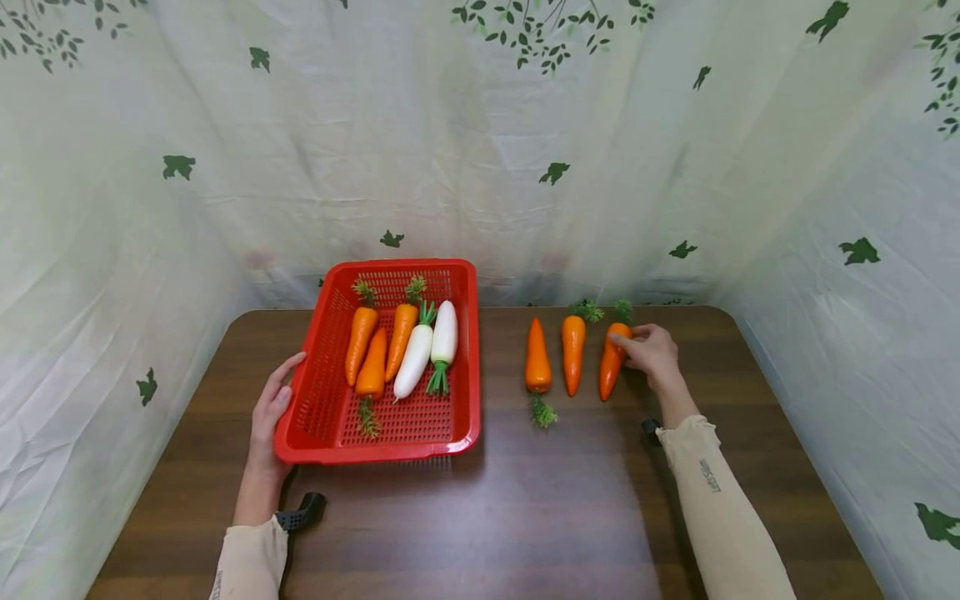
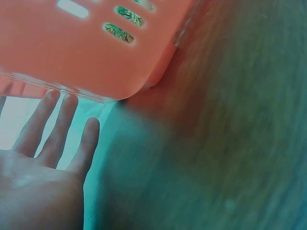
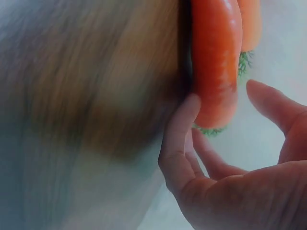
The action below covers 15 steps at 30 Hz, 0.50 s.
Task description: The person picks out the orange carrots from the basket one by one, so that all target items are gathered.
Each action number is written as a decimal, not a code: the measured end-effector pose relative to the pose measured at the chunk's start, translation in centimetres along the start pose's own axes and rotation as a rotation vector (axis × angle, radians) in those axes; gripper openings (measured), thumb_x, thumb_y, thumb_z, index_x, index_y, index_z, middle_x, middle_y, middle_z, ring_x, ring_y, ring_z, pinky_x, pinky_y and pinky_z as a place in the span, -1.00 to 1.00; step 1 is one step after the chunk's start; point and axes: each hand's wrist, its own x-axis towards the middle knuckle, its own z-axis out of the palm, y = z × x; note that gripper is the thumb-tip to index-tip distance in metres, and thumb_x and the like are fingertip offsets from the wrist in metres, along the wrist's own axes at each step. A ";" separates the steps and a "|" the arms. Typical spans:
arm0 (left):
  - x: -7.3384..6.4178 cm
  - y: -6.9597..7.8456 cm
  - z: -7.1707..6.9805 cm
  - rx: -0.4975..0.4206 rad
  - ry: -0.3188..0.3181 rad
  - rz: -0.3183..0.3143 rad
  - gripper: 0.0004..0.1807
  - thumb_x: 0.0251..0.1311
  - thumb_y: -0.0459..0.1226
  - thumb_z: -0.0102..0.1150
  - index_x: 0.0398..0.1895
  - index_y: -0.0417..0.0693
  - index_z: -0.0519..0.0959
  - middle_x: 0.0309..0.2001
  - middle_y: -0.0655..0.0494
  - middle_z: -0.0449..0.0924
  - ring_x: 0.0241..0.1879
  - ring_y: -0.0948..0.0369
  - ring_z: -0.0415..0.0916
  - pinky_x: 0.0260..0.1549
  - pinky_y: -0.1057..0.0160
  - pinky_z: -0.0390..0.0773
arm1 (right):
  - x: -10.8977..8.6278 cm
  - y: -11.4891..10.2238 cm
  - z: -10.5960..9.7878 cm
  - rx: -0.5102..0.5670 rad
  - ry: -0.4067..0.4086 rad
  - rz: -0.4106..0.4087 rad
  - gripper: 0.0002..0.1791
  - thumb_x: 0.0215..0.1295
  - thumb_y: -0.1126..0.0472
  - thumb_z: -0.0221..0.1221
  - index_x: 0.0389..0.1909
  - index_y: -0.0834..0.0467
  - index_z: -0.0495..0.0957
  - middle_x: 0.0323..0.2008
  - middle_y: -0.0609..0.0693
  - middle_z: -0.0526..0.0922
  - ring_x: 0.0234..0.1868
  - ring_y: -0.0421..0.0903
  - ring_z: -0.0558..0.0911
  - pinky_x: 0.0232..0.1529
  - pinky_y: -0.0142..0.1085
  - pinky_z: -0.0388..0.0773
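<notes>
A red plastic basket (image 1: 315,454) sits left of centre on the brown table. In it lie three carrots and two white radishes (image 1: 445,333). My left hand (image 1: 266,414) is at the basket's left side, its outstretched fingers (image 2: 62,124) against the wall. To the right, three carrots lie in a row on the table. My right hand (image 1: 654,354) is at the rightmost carrot (image 1: 611,367), near its leafy end. In the right wrist view a bent finger (image 3: 180,129) touches that carrot's side, while the thumb (image 3: 271,103) stands apart from it.
The middle carrot (image 1: 573,354) has its leaves at the back; the leftmost carrot (image 1: 537,358) has them toward the front. A pale curtain (image 1: 480,167) with green leaf prints surrounds the table (image 1: 480,542) at the back and sides.
</notes>
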 end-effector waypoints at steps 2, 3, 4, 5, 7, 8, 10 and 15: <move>0.0 0.0 0.0 0.004 0.002 0.002 -0.38 0.56 -0.38 -0.38 0.66 -0.22 0.06 0.45 -0.10 0.36 0.16 0.11 0.57 0.05 0.22 0.73 | -0.1 0.0 -0.1 -0.015 0.018 -0.007 -0.24 0.41 0.03 0.32 0.42 0.43 0.35 0.26 0.44 0.54 -0.15 0.04 0.77 -0.09 -0.20 0.79; 0.0 0.0 0.0 0.005 0.003 0.001 -0.38 0.56 -0.38 -0.38 0.66 -0.21 0.06 0.45 -0.10 0.36 0.16 0.11 0.57 0.05 0.22 0.73 | -0.1 0.1 -0.2 -0.024 0.032 -0.010 -0.25 0.41 0.03 0.33 0.42 0.43 0.36 0.25 0.43 0.54 -0.14 0.08 0.77 -0.12 -0.21 0.80; 0.0 0.0 0.0 0.006 0.003 0.002 -0.38 0.56 -0.38 -0.38 0.66 -0.21 0.06 0.45 -0.09 0.36 0.16 0.11 0.57 0.06 0.22 0.73 | -0.2 0.1 -0.3 -0.035 0.047 -0.017 -0.24 0.40 0.03 0.33 0.41 0.43 0.36 0.25 0.42 0.53 -0.15 0.12 0.78 -0.16 -0.24 0.80; 0.0 0.0 -0.1 0.006 0.002 0.002 -0.38 0.56 -0.38 -0.38 0.66 -0.21 0.06 0.45 -0.09 0.36 0.16 0.11 0.58 0.05 0.22 0.73 | -0.2 0.1 -0.3 -0.047 0.063 -0.024 -0.25 0.40 0.03 0.33 0.41 0.43 0.36 0.24 0.41 0.53 -0.14 0.15 0.77 -0.17 -0.27 0.78; 0.0 0.0 -0.1 0.003 -0.001 0.005 -0.38 0.56 -0.39 -0.38 0.66 -0.22 0.06 0.44 -0.10 0.37 0.15 0.11 0.58 0.05 0.22 0.73 | -0.3 -0.1 -0.4 -0.067 0.101 -0.041 -0.25 0.39 0.01 0.33 0.40 0.41 0.37 0.23 0.39 0.53 -0.08 0.19 0.73 -0.16 -0.31 0.72; 0.0 0.0 -0.1 0.003 -0.002 0.005 -0.38 0.56 -0.39 -0.38 0.66 -0.22 0.06 0.44 -0.10 0.37 0.15 0.11 0.58 0.05 0.22 0.73 | -0.4 -0.2 -0.4 -0.074 0.119 -0.050 -0.25 0.39 0.00 0.33 0.40 0.40 0.37 0.24 0.39 0.53 -0.02 0.20 0.70 -0.13 -0.30 0.69; 0.0 0.0 0.0 0.005 -0.002 0.005 -0.38 0.56 -0.39 -0.38 0.66 -0.22 0.07 0.42 -0.10 0.38 0.14 0.12 0.58 0.03 0.23 0.74 | -0.6 -0.5 -0.3 -0.086 0.155 -0.070 -0.25 0.38 -0.01 0.33 0.41 0.37 0.38 0.26 0.38 0.54 0.10 0.24 0.62 -0.03 -0.22 0.62; 0.0 0.1 0.1 0.010 -0.004 0.007 -0.38 0.55 -0.39 -0.38 0.65 -0.24 0.07 0.41 -0.11 0.40 0.14 0.12 0.58 0.02 0.24 0.74 | -1.0 -1.9 0.0 -0.097 0.195 -0.110 -0.21 0.39 -0.03 0.31 0.46 0.34 0.31 0.30 0.39 0.44 0.30 0.30 0.41 0.22 0.06 0.47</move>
